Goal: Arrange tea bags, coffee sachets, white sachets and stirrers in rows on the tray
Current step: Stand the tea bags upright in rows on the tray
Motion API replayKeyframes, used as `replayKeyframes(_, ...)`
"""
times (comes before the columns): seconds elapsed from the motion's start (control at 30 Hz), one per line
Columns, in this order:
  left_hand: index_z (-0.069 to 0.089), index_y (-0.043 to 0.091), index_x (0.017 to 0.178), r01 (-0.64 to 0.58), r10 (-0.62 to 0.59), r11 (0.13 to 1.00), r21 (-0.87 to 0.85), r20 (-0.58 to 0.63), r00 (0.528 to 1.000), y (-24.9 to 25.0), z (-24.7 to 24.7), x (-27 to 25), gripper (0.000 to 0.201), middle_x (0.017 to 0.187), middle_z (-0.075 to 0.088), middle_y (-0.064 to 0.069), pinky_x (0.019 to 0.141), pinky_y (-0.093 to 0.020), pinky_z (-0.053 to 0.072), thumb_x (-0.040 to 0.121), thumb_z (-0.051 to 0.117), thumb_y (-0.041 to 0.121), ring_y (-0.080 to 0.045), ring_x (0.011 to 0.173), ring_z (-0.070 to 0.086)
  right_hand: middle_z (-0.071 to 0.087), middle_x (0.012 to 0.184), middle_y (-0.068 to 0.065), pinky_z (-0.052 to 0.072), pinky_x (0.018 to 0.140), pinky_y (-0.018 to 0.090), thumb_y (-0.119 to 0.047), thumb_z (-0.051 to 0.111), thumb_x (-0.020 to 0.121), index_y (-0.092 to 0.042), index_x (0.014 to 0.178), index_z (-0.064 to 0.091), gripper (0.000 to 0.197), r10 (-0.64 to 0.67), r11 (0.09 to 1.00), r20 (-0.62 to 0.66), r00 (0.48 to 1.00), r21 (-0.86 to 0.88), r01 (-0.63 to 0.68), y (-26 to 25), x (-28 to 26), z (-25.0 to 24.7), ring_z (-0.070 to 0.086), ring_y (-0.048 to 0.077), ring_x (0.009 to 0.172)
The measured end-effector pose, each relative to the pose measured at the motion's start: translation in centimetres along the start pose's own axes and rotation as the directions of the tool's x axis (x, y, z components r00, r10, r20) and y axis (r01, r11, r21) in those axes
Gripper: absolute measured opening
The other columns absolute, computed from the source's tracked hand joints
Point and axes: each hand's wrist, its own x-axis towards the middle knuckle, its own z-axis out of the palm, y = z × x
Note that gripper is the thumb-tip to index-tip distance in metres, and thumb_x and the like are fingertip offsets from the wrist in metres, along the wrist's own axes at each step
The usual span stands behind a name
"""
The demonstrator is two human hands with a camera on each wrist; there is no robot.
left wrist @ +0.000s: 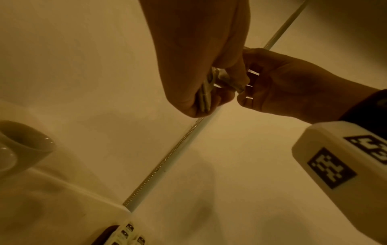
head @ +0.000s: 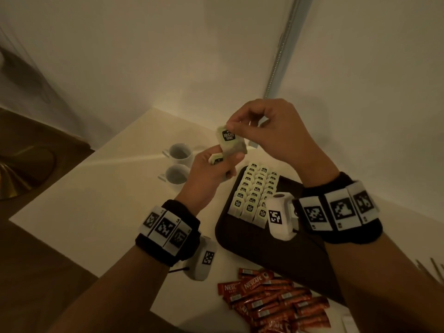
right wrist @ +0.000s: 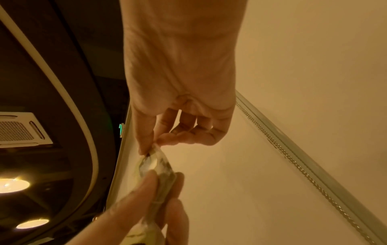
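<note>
Above the far end of the dark tray, both hands meet. My left hand grips a small stack of pale green tea bags, seen edge-on as tea bags in the left wrist view. My right hand pinches the top corner of the uppermost tea bag between thumb and forefinger. Three rows of tea bags stand on the tray's far left part. Red coffee sachets lie in a loose heap on the table near the front. Stirrers lie at the right edge.
Two white cups stand on the table left of the tray. The white table sits in a corner between pale walls. A metal strip runs up the wall. A white sachet peeks in at the bottom right.
</note>
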Motion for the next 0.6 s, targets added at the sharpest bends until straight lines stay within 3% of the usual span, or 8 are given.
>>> replayKeyframes(0.2, 0.074, 0.029, 0.072, -0.018, 0.02, 0.999, -0.034, 0.047, 0.999, 0.5, 1.0, 0.5, 0.009, 0.074, 0.059, -0.004, 0.058, -0.021, 0.045, 0.064, 0.074, 0.033, -0.007, 0.053, 0.048, 0.062, 0.068, -0.012, 0.04, 0.057, 0.011, -0.022, 0.074, 0.078, -0.022, 0.078, 0.072, 0.002, 0.027, 0.998, 0.002, 1.0, -0.054, -0.027, -0.8, 0.4, -1.3, 0.05, 0.004, 0.06)
replayKeyframes(0.33, 0.074, 0.03, 0.071, -0.011, 0.011, 1.0, -0.005, 0.07, 0.997, 0.5, 1.2, 0.6, 0.004, 0.071, 0.065, 0.003, 0.058, -0.02, 0.046, 0.07, 0.074, 0.027, -0.006, 0.053, 0.049, 0.067, 0.069, -0.005, 0.048, 0.063, 0.026, -0.02, 0.074, 0.078, -0.022, 0.078, 0.072, 0.003, 0.037, 0.998, 0.011, 0.999, -0.043, -0.036, -0.9, 0.5, -1.3, 0.058, 0.02, 0.065)
replayKeyframes(0.43, 0.074, 0.032, 0.07, -0.01, 0.01, 1.0, 0.003, 0.064, 0.998, 0.3, 1.2, 0.6, 0.017, 0.072, 0.067, 0.005, 0.057, -0.019, 0.046, 0.077, 0.065, 0.019, -0.006, 0.052, 0.05, 0.065, 0.068, -0.007, 0.048, 0.062, 0.024, -0.02, 0.073, 0.079, -0.023, 0.077, 0.071, 0.004, 0.042, 0.998, 0.012, 0.999, -0.045, -0.041, -0.7, 0.5, -1.1, 0.056, 0.016, 0.062)
replayKeyframes(0.6, 0.075, 0.028, 0.074, -0.006, 0.006, 1.0, 0.006, 0.049, 0.999, 0.4, 0.8, 0.6, 0.012, 0.071, 0.063, -0.001, 0.055, -0.018, 0.045, 0.076, 0.067, 0.018, -0.006, 0.051, 0.049, 0.068, 0.074, -0.006, 0.047, 0.067, 0.019, -0.022, 0.072, 0.081, -0.021, 0.081, 0.071, 0.001, 0.051, 0.999, -0.004, 0.999, 0.011, -0.051, 0.2, 0.3, -1.2, 0.056, 0.002, 0.066)
